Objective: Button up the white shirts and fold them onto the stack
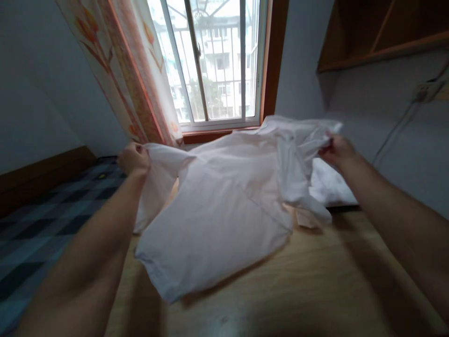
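Note:
A white shirt (224, 201) is stretched in the air between my two hands, its lower edge hanging just over the wooden table. My left hand (135, 159) is closed on the cloth at the shirt's left side, by a sleeve. At the right, my right hand (335, 149) pinches another part of the shirt, where the fabric bunches and a sleeve dangles. The cloth is slightly blurred by motion and covers part of the table behind it.
Below lies the wooden table (273, 299). White folded cloth (331, 182) sits at its back right. A checked bed cover (45, 220) spreads to the left. Beyond are a curtain (129, 70), a barred window (217, 65) and a wall shelf (379, 42).

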A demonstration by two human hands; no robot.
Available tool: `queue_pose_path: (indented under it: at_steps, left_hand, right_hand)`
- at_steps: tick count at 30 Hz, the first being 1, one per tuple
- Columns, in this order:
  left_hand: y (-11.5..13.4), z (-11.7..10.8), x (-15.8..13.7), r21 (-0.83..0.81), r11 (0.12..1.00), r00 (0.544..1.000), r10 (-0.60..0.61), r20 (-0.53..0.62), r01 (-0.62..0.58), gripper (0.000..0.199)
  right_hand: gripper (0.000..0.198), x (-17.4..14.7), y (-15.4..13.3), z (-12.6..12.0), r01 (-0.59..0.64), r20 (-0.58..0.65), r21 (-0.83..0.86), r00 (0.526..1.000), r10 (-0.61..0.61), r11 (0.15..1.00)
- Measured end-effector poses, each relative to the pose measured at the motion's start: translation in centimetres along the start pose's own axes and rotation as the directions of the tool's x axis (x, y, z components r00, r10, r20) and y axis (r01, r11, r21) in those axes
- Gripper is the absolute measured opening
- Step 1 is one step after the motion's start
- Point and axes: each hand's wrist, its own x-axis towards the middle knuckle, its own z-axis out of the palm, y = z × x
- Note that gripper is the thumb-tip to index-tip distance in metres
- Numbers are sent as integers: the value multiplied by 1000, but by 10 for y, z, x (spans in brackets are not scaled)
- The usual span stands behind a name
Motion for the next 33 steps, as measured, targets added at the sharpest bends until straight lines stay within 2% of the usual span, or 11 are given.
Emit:
queue_pose_path:
  at_steps: [1,3,7,12,16,21,24,26,30,32,33]
  left_hand:
    - [-9,14,-18,34,999,998,25,62,-27,29]
    - [-21,36,-56,163,972,955,119,272,-167,47]
    - [-22,37,-134,-33,912,805,377,457,-409,39]
    - [-2,-22,-224,-426,679,269,670,691,-598,70]
    - [2,-35,-280,-505,657,38,628,777,-560,109]
    - [-8,-15,-314,-487,694,138,637,758,-530,74]
    - [-13,-11,-322,-585,668,273,733,623,-459,23]
    - [-14,-11,-321,-658,667,392,742,543,-349,21]
    - [-24,-20,-283,-662,746,696,436,571,75,34]
    - [-38,-28,-249,-646,714,716,300,630,269,46]
    - [-47,-34,-232,-630,705,652,314,690,326,52]
  right_hand:
    - [16,-10,17,16,-224,78,31,972,221,974]
    - [6,-33,52,39,-345,173,-19,923,343,939]
    - [44,-69,101,46,-286,197,-183,927,320,941]
    - [68,-111,111,33,-58,72,-357,993,89,932]
    - [67,-184,96,42,390,288,-502,917,-277,772]
    - [50,-261,87,70,642,614,-415,721,-322,645]
    - [20,-268,88,83,632,612,-354,714,-341,689]
    - [25,-258,85,83,546,548,-310,771,-324,778]
    - [35,-212,61,44,172,108,-183,982,-154,968]
    - [39,-183,46,4,77,-240,-35,967,-84,996]
    - [40,-171,40,-19,74,-401,60,915,-44,995]
